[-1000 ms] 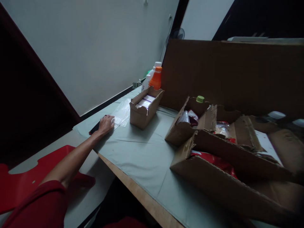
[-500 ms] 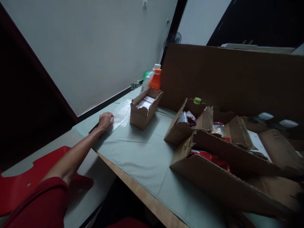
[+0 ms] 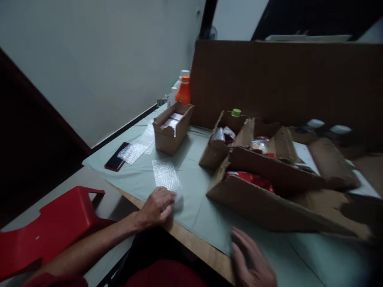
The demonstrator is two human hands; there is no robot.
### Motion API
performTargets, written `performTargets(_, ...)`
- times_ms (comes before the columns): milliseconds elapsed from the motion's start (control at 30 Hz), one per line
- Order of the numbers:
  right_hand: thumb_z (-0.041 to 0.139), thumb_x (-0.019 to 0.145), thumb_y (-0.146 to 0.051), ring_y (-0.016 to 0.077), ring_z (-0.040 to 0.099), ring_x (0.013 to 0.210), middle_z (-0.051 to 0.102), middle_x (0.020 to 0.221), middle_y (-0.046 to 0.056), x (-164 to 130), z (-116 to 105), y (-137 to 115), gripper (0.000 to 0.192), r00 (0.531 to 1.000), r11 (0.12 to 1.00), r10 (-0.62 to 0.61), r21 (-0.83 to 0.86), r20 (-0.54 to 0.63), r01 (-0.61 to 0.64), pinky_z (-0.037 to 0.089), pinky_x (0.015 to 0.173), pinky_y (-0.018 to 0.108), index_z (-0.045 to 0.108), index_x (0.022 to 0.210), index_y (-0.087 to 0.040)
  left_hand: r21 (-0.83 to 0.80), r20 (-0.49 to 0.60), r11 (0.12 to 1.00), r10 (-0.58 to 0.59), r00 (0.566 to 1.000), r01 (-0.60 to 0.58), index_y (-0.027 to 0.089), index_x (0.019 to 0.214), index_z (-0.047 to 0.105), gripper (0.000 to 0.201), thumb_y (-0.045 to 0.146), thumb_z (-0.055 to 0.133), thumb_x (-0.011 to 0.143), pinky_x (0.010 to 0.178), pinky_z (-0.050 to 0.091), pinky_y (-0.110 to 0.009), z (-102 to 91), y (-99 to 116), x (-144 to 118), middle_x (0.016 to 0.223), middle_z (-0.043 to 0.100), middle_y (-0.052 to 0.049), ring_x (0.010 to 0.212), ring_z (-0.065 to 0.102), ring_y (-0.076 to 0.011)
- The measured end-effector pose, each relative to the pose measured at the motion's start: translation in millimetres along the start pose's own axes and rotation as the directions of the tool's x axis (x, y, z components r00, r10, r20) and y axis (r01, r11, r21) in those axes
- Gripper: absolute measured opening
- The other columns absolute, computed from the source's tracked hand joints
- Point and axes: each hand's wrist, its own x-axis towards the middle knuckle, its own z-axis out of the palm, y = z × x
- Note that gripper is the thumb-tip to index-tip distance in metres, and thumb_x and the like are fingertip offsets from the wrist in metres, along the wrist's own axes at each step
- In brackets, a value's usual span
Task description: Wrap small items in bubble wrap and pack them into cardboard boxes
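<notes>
My left hand (image 3: 157, 207) pinches the near end of a strip of bubble wrap (image 3: 165, 174) at the front edge of the table. The strip stretches away from my fingers over the cloth. At the lower right, my right hand (image 3: 253, 261) is slightly blurred; its fingers are apart and nothing shows in them. More bubble wrap (image 3: 145, 139) lies farther back, partly over a dark smartphone (image 3: 116, 157) with a red edge. Beside that wrap stands a narrow cardboard box (image 3: 166, 140) holding small white-and-purple boxes (image 3: 172, 121).
Open cardboard boxes (image 3: 269, 215) with red packets and other goods fill the right side. Behind them rises a tall cardboard panel (image 3: 269, 75). An orange bottle (image 3: 183, 92) and white bottles stand at the back. A red plastic stool (image 3: 66, 219) is at left.
My left hand has come back toward me and to the right, bringing a strip of bubble wrap and uncovering the phone. My right hand has come into view. The view has shifted slightly.
</notes>
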Motion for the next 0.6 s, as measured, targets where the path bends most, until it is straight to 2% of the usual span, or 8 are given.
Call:
performTargets(100,0.059,0.090,-0.028,0.0316,0.065,0.122,0.065,0.139,0.008,19,25,-32,0.051,0.975,0.982,-0.190,0.024,0.117,0.189,0.056,0.101,0.052,0.057,0.140,-0.034,-0.062,0.132,0.996,0.076,0.988,-0.068,0.024,0.094,0.065,0.027,0.007,0.049,0.081,0.099,0.051,-0.048,21.9,29,-7,0.100,0.076,-0.007,0.089,0.070,-0.0227)
performTargets(167,0.063,0.084,-0.022,0.0305,0.057,0.133,0.056,0.149,0.010,28,30,-46,0.065,0.937,0.969,-0.246,0.044,0.249,0.242,0.050,0.108,0.050,0.050,0.148,-0.027,-0.107,0.186,0.990,0.110,0.976,-0.091,0.025,0.098,0.065,0.030,0.007,0.047,0.082,0.096,0.052,-0.047,28.9,42,-10,0.091,0.075,-0.006,0.083,0.069,-0.0218)
performTargets(200,0.063,0.082,-0.020,0.0297,0.055,0.134,0.056,0.149,0.011,31,32,-51,0.068,0.918,0.964,-0.265,0.070,0.296,0.256,0.048,0.110,0.049,0.049,0.149,-0.025,-0.132,0.201,0.987,0.119,0.972,-0.094,0.025,0.099,0.065,0.031,0.007,0.047,0.083,0.093,0.054,-0.046,30.4,47,-11,0.086,0.074,-0.005,0.080,0.068,-0.0215)
performTargets(267,0.062,0.081,-0.015,0.0267,0.061,0.125,0.066,0.136,0.011,33,36,-57,0.062,0.901,0.958,-0.284,0.137,0.328,0.253,0.049,0.108,0.045,0.056,0.142,-0.023,-0.169,0.210,0.983,0.103,0.972,-0.068,0.025,0.100,0.067,0.029,0.009,0.046,0.086,0.083,0.056,-0.041,30.0,54,-13,0.081,0.072,-0.005,0.077,0.067,-0.0213)
performTargets(367,0.056,0.085,-0.011,0.0225,0.070,0.097,0.078,0.103,0.006,31,45,-59,0.038,0.932,0.958,-0.238,0.222,0.272,0.180,0.055,0.092,0.038,0.070,0.118,-0.023,-0.179,0.190,0.983,-0.004,0.982,0.039,0.027,0.108,0.068,0.023,0.024,0.056,0.089,0.079,0.058,-0.039,24.3,56,-20,0.092,0.074,-0.008,0.087,0.069,-0.0243)
performTargets(400,0.055,0.086,-0.011,0.0216,0.071,0.092,0.078,0.096,0.005,31,48,-58,0.033,0.947,0.959,-0.202,0.247,0.249,0.140,0.056,0.088,0.036,0.072,0.111,-0.023,-0.174,0.176,0.982,-0.046,0.983,0.077,0.028,0.115,0.067,0.028,0.029,0.063,0.087,0.081,0.059,-0.040,22.2,55,-23,0.100,0.075,-0.009,0.092,0.070,-0.0260)
performTargets(500,0.056,0.088,-0.015,0.0207,0.071,0.090,0.078,0.096,0.005,33,53,-60,0.026,0.975,0.954,-0.070,0.300,0.210,0.004,0.056,0.084,0.033,0.074,0.105,-0.023,-0.140,0.125,0.970,-0.183,0.975,0.200,0.032,0.131,0.061,0.052,0.037,0.072,0.080,0.087,0.059,-0.042,19.2,48,-32,0.116,0.074,-0.009,0.104,0.070,-0.0284)
performTargets(600,0.059,0.087,-0.019,0.0203,0.072,0.085,0.078,0.094,0.005,39,56,-64,0.029,0.973,0.960,0.024,0.267,0.231,-0.087,0.056,0.081,0.031,0.072,0.114,-0.022,-0.086,0.076,0.932,-0.346,0.935,0.352,0.031,0.129,0.063,0.042,0.037,0.062,0.088,0.086,0.059,-0.040,22.4,42,-37,0.114,0.075,-0.008,0.101,0.072,-0.0260)
